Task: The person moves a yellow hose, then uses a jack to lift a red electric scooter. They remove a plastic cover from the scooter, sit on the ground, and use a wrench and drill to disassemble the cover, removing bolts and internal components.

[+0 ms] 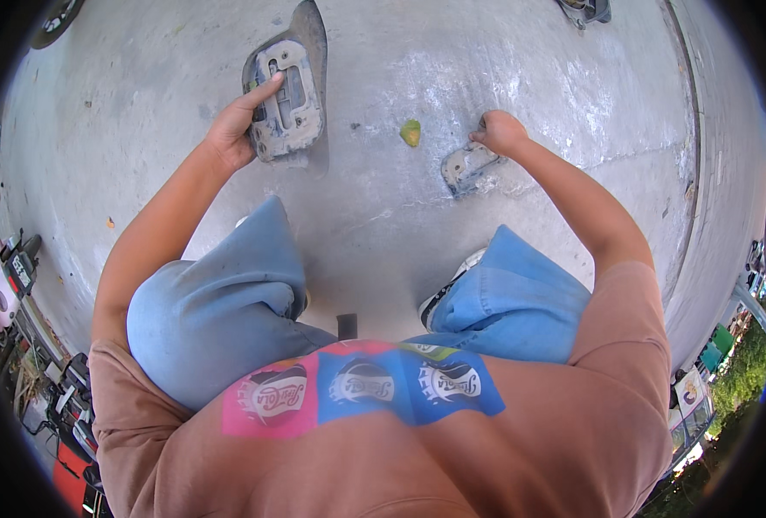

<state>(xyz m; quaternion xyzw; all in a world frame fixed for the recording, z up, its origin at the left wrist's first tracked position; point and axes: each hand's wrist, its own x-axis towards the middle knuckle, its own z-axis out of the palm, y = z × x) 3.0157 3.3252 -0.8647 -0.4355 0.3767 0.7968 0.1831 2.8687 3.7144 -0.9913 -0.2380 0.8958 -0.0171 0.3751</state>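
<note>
My left hand [232, 133] grips the left edge of a moulded dark part with a pale, dusty slotted bracket [304, 123] on its face. The thumb lies across the bracket's slot, and the other fingers are hidden behind it. Screw heads or holes show on the bracket, and the dark part tapers to a point at the far end. To the right, a smaller dusty plate [460, 169] with a hole rests on the concrete floor. My right hand [499, 133] is curled over its upper edge; whether the fingers hold anything is hidden.
A yellow-green leaf [410, 133] lies on the concrete floor [370, 220] between my hands. A dark object [587, 10] sits at the far right, and part of a wheel [59, 22] at the far left. Motorbikes [69, 395] stand along the left rim. My knees frame the near floor.
</note>
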